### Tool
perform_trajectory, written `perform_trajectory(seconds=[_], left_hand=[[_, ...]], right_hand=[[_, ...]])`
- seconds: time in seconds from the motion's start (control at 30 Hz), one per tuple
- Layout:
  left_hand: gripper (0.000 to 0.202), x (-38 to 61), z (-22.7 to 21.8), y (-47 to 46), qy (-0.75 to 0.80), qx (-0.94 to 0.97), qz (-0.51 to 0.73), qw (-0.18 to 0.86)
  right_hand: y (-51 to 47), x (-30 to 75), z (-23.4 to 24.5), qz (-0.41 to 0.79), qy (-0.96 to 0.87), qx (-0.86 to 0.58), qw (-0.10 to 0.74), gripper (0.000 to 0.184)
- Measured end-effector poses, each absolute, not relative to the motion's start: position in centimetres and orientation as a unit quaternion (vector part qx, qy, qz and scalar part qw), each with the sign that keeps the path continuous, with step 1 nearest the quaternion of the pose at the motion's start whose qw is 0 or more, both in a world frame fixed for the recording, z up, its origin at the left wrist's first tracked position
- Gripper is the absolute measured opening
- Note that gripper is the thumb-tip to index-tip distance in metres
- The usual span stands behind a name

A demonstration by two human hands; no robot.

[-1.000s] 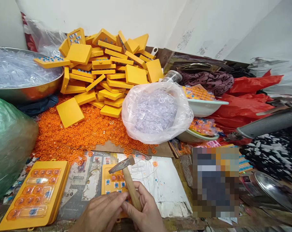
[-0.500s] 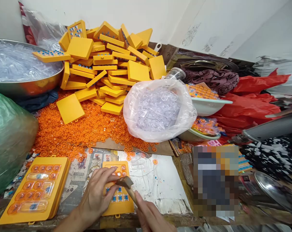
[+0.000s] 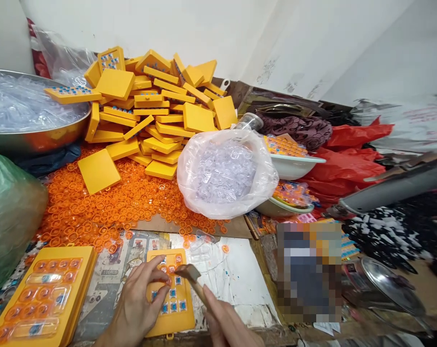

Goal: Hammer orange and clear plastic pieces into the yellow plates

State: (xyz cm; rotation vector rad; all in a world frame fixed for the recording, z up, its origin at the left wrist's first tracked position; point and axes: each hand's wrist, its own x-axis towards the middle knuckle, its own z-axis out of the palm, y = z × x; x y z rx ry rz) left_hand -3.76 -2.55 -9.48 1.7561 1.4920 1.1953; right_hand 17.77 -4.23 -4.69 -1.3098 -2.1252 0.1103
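Note:
A yellow panel (image 3: pixel 175 325) with rows of blue switches lies in front of me, and several orange round caps (image 3: pixel 178 259) sit at its upper right. My left hand (image 3: pixel 140 294) rests over the panel's left side, its thumb and bent fingers closed on what looks like a small orange cap, partly hidden. My right hand (image 3: pixel 227 320) grips the wooden handle of a small hammer (image 3: pixel 190 273), its dull head just above the panel near the left fingertips. At the left lies a stack of yellow panels (image 3: pixel 46 308), the top one fitted with orange caps and clear long keys.
Loose orange caps (image 3: pixel 131 207) spread behind the panel under a heap of yellow panels (image 3: pixel 117 84). A plastic bag (image 3: pixel 265 193) holds clear pieces. A metal bowl (image 3: pixel 41 132) and green bag (image 3: pixel 12 221) stand left. A grey tube (image 3: pixel 395 188) and lidded pot (image 3: pixel 388 284) are right.
The view has shifted slightly, so most things appear lower and further left. The left fingers have drawn back a little, uncovering more blue switches. The hammer stays close over the panel.

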Motion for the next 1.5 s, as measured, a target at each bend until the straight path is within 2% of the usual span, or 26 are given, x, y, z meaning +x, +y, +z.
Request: perform_trajectory(seconds=[0.07,0.2,0.33,0.5,0.67,0.8,0.93,1.07,1.13,1.23,1.33,1.4,1.5], left_hand=[[0.051,-3.9,-9.7,-2.5,0.548,0.657,0.445,0.265],[0.049,-4.0,-10.2,-2.4,0.544,0.655,0.45,0.268],[0.051,-4.1,-10.1,-2.5,0.54,0.657,0.448,0.274],[0.049,-4.6,-8.4,-3.0,0.532,0.664,0.465,0.245],[0.045,-4.9,-7.8,-4.1,0.529,0.672,0.479,0.196],[0.043,-4.1,-8.0,-4.6,0.509,0.678,0.511,0.142],[0.054,-3.3,-7.5,-4.9,0.451,0.692,0.546,0.137],[0.058,-4.0,-7.2,-5.5,0.426,0.707,0.546,0.145],[0.056,-4.9,-7.7,-5.8,0.446,0.71,0.52,0.163],[0.051,-6.4,-8.5,-5.7,0.502,0.689,0.472,0.226],[0.048,-7.2,-8.8,-4.9,0.526,0.662,0.44,0.302],[0.048,-7.3,-8.6,-4.4,0.525,0.653,0.434,0.332],[0.049,-7.0,-8.4,-3.9,0.522,0.646,0.433,0.351]], right_hand=[[-2.3,18.7,-4.3,0.019,-0.784,-0.544,0.298,0.04],[2.5,20.5,-3.6,-0.029,-0.745,-0.641,0.182,0.028],[4.8,20.7,-4.2,-0.02,-0.726,-0.673,0.138,0.021],[4.8,20.1,-4.7,0.012,-0.706,-0.695,0.134,0.027],[5.0,20.0,-3.8,0.065,-0.677,-0.713,0.172,0.028],[2.8,18.3,-2.5,0.172,-0.676,-0.68,0.226,0.02],[-0.8,14.1,-2.0,0.349,-0.677,-0.595,0.258,0.018],[-2.9,10.7,-2.3,0.55,-0.533,-0.549,0.335,0.024],[-3.5,10.4,-2.5,0.58,-0.489,-0.549,0.351,0.026],[-4.0,11.8,-2.7,0.525,-0.535,-0.561,0.351,0.027],[-4.6,14.0,-2.7,0.372,-0.664,-0.555,0.335,0.036],[-5.0,15.1,-2.5,0.275,-0.75,-0.515,0.31,0.045],[-5.6,15.7,-2.4,0.209,-0.826,-0.461,0.25,0.054]])
